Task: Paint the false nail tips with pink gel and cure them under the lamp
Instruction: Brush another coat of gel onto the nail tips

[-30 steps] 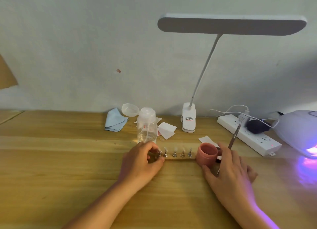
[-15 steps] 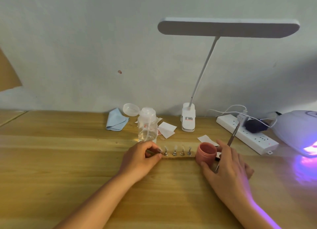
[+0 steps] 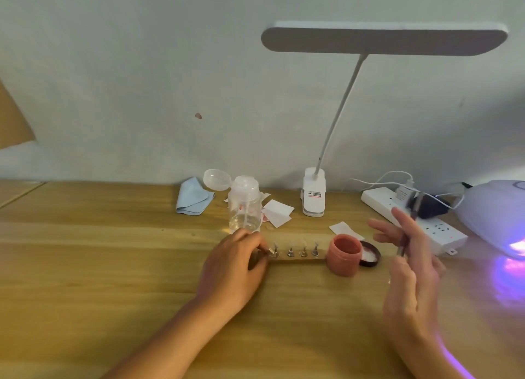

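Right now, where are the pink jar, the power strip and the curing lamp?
pink jar point(image 3: 342, 258): head view, front wall.
power strip point(image 3: 376, 200): head view, left end.
curing lamp point(image 3: 491, 211): head view, white dome.

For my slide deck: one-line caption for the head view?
Left hand grips the nail-tip holder; right hand holds a slim tool right of the pink jar.

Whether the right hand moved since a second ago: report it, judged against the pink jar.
Yes. The right hand has left the pink jar, lifting rightward toward the power strip.
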